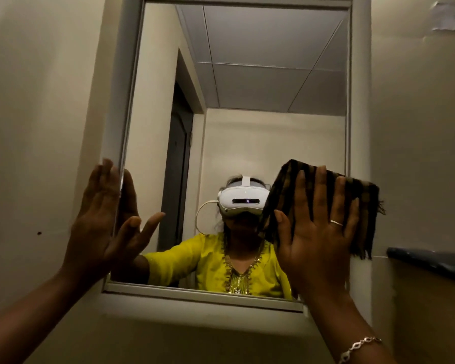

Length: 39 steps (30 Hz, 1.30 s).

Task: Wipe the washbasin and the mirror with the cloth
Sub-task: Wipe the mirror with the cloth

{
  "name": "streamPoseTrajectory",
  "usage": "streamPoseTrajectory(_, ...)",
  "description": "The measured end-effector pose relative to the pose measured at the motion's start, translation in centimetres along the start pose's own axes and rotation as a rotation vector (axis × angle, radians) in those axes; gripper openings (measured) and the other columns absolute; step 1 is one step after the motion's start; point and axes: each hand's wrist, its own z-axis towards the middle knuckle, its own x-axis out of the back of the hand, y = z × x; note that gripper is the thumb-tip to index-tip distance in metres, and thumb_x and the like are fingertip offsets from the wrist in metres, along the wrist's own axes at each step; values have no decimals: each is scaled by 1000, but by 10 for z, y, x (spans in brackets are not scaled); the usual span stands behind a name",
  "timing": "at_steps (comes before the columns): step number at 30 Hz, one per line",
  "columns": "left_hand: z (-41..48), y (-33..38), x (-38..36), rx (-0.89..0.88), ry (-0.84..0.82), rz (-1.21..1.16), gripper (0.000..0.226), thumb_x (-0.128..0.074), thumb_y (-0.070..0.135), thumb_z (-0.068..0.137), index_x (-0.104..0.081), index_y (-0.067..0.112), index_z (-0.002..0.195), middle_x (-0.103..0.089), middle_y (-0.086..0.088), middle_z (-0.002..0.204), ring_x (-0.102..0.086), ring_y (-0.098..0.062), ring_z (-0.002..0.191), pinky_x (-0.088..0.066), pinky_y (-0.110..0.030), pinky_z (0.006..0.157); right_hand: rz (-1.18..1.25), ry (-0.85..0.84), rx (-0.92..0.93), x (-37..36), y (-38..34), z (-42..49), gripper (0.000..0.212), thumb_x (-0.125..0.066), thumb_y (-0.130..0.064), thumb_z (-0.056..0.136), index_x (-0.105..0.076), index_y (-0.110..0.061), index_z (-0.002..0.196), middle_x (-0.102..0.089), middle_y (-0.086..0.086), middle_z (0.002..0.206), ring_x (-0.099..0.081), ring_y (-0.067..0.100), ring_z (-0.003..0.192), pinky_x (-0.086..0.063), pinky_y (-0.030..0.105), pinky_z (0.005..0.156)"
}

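A tall mirror in a pale frame fills the wall ahead. My right hand lies flat with its fingers spread, pressing a dark striped cloth against the lower right part of the glass, by the right frame. My left hand rests open and flat against the mirror's left frame edge, holding nothing. The glass reflects a person in a yellow top with a white headset. The washbasin is out of view.
Plain cream wall surrounds the mirror. A dark blue-grey ledge juts out at the right, just below the cloth. A white paper label is stuck high on the right wall. The mirror's lower frame forms a narrow sill.
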Motion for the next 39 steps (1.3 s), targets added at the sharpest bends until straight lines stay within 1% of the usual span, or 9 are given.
streamPoseTrajectory(4,-12,37,55,-75,141,-264,94,-39,62,95,-23,-15,146,-15,-23,158,-9,-37,148,-5,-23,125,-13,-9,-84,-2,-18,-9,60,-17,-47,95,-20,-15,146,-18,13,154,-12,35,141,-11,52,112)
streamPoseTrajectory(9,-7,28,28,26,20,-52,111,-73,54,77,-14,-3,154,4,-11,166,2,-28,153,2,-34,126,-10,-34,-81,-4,-47,-16,61,-17,-46,95,-22,-14,146,-19,15,153,-13,37,140,-13,53,111)
streamPoseTrajectory(11,-10,30,32,9,16,-84,108,-76,49,79,-17,-3,153,-2,-14,165,5,-23,153,2,-35,126,-5,-47,-56,-5,-62,-18,61,-20,-46,94,-23,-14,145,-20,14,153,-13,36,140,-13,53,111)
streamPoseTrajectory(14,-12,35,46,-129,130,-207,89,-67,46,89,-25,-4,151,-13,-14,162,0,-19,153,-2,-34,126,28,-56,-20,-8,-92,-20,60,-20,-46,94,-24,-15,145,-21,13,152,-14,36,139,-14,54,110)
streamPoseTrajectory(16,-11,38,55,-129,140,-293,87,-43,60,96,-21,-3,152,-9,-16,163,-4,-26,153,-10,-39,126,54,-63,23,-11,-117,-21,60,-21,-47,93,-24,-16,145,-21,13,152,-14,36,139,-15,54,109)
streamPoseTrajectory(19,-12,42,69,-148,107,-493,83,-13,66,98,-17,0,149,-19,-23,158,-13,-32,149,-9,-21,124,81,-88,79,-15,-159,-23,62,-28,-47,91,-24,-17,145,-18,12,152,-12,35,140,-14,53,110)
streamPoseTrajectory(27,-14,40,67,-155,112,-647,84,-12,68,97,-17,2,148,-18,-14,159,-12,-26,151,-13,-27,124,116,-128,170,-21,-209,-19,62,-26,-44,89,-24,-16,145,-21,9,152,-15,32,139,-17,50,108)
streamPoseTrajectory(34,-12,41,66,-175,136,-604,81,-9,64,99,-17,-1,147,-19,-14,158,-15,-30,149,-13,-27,124,214,-120,319,-18,-185,-20,53,-15,-37,96,-27,-18,144,-22,8,153,-11,30,142,-13,48,112)
streamPoseTrajectory(39,-12,43,68,-170,111,-536,82,-10,63,100,-17,-2,148,-19,-24,157,-11,-31,149,-10,-26,125,220,-148,362,-14,-158,-23,55,-27,-45,95,-25,-22,145,-20,5,154,-9,27,142,-13,46,112)
